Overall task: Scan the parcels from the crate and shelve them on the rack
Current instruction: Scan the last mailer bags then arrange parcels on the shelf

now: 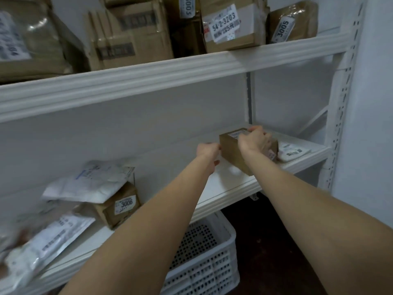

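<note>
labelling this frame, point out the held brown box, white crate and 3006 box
brown box (232,154): head view, front face
white crate (212,271): head view, side wall
3006 box (125,203): head view, number label

I'm seeing a parcel storeroom: white metal rack packed with taped cardboard parcels and mailer bags, numbered labels stuck on, perforated plastic crate on the floor.

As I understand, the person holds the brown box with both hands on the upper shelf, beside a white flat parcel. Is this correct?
Not quite. The brown box sits on the lower shelf, not the upper shelf. The head view shows the left hand and the right hand holding it there, with the white flat parcel beside it.
</note>
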`<state>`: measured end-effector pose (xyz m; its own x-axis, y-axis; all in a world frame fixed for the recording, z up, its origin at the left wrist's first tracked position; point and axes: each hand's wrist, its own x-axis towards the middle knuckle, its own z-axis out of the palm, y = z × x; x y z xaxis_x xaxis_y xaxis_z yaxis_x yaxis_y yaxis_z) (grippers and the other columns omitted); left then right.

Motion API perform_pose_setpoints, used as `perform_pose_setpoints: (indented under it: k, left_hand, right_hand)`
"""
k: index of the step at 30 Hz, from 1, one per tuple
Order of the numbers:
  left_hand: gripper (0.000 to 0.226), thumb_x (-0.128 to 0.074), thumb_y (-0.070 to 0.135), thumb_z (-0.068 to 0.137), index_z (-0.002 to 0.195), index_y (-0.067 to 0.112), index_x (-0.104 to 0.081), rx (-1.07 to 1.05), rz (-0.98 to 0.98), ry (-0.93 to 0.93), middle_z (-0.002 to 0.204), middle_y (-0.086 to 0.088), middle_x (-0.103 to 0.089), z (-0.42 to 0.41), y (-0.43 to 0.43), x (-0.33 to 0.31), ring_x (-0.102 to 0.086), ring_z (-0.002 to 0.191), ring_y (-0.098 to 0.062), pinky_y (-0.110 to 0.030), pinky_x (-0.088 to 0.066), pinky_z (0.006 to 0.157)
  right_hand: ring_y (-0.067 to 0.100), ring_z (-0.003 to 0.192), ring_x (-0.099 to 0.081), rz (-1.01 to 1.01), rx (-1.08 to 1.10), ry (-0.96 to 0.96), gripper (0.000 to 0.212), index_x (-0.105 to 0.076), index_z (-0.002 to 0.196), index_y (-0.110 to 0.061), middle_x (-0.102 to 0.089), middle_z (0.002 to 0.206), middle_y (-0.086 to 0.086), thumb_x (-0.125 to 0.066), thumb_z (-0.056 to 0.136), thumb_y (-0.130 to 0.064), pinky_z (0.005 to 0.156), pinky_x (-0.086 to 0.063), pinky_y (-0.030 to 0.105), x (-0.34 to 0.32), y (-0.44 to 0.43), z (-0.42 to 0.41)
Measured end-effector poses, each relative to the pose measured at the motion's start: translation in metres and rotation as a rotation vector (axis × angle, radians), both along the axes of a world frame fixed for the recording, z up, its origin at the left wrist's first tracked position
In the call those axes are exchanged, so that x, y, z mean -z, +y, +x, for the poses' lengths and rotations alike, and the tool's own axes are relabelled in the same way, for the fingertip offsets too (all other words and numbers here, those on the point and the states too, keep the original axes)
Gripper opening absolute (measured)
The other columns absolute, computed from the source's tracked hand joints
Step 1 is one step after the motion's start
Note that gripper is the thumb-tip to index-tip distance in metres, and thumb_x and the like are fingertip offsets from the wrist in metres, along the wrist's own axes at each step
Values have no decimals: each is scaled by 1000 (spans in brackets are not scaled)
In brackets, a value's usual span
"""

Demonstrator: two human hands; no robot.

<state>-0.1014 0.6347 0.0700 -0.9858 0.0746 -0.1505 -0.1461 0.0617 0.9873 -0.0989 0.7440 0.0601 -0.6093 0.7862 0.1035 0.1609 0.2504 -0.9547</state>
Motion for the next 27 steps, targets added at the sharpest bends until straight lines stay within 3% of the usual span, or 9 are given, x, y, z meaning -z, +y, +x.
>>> perform_pose_setpoints:
  k: [2, 5, 9, 13, 15, 20, 23, 25, 27]
  left_hand:
    - [25, -54, 1, 92, 117, 2, -57, -47, -45, 72, 100, -6, -49, 1, -25, -10, -47, 95, -24, -32, -48, 79]
    - [24, -51, -1, 90, 111, 4, -62, -172, -137, 178, 98, -12, -54, 1, -79, -27, -52, 87, -26, -36, -51, 82]
    - [29, -50, 3, 87, 111, 0, -66, -337, -259, 236, 116, -22, -63, -7, -156, -41, -58, 111, -37, -43, -51, 96]
    - [28, -54, 10, 84, 107, 0, -66, -460, -450, 210, 114, -25, -63, -12, -239, -49, -61, 108, -37, -45, -52, 89]
    - [37, -55, 19, 82, 114, 5, -64, -525, -558, 144, 119, -24, -60, -14, -277, -46, -60, 108, -37, -45, -52, 90]
    - [49, -57, 25, 86, 131, 9, -45, -700, -696, -11, 135, -20, -42, -9, -348, -37, -43, 124, -35, -38, -42, 102]
    - [59, -61, 23, 78, 133, 5, -43, -667, -566, -48, 135, -20, -47, -20, -376, -18, -47, 123, -37, -43, -43, 103]
    - [61, -60, 17, 85, 140, 3, -36, -594, -470, -25, 137, -19, -45, -19, -382, -6, -44, 127, -38, -39, -43, 100]
    - [62, -57, 12, 92, 146, 3, -28, -525, -376, -10, 140, -20, -41, -17, -383, 6, -43, 126, -37, -37, -41, 92]
  right_hand:
    - [36, 132, -37, 6, -53, -7, 30, -56, 124, -20, -37, 142, 16, -54, 94, -25, 104, -35, 36, -3, -26, -2]
    - [36, 130, -40, -18, -216, -63, 32, -59, 125, -21, -43, 140, 16, -54, 94, -23, 107, -34, 34, -6, -82, -4]
    - [30, 118, -57, -50, -443, -107, 33, -67, 115, -13, -64, 125, 11, -67, 84, -26, 100, -48, 39, -3, -157, -21]
    - [20, 73, -53, -309, -694, -101, 21, -57, 105, -13, -52, 82, 5, -68, 87, -14, 56, -46, 29, -6, -220, -5]
    - [16, 63, -43, -401, -766, -139, 14, -52, 90, -11, -45, 74, 5, -66, 89, -11, 49, -40, 27, -2, -242, -1]
    - [20, 65, -54, -508, -820, -153, 32, -53, 118, -8, -56, 90, 11, -66, 91, -18, 42, -49, 21, 5, -279, -2]
    - [28, 90, -65, -518, -788, -169, 47, -52, 129, -4, -61, 120, 17, -71, 88, -19, 63, -53, 27, 10, -293, -5]
    - [26, 91, -63, -527, -759, -180, 45, -54, 126, -3, -62, 118, 15, -72, 87, -17, 68, -51, 29, 13, -300, -6]
    - [22, 77, -60, -534, -742, -180, 40, -59, 120, 0, -64, 102, 13, -74, 84, -12, 56, -49, 29, 14, -305, -6]
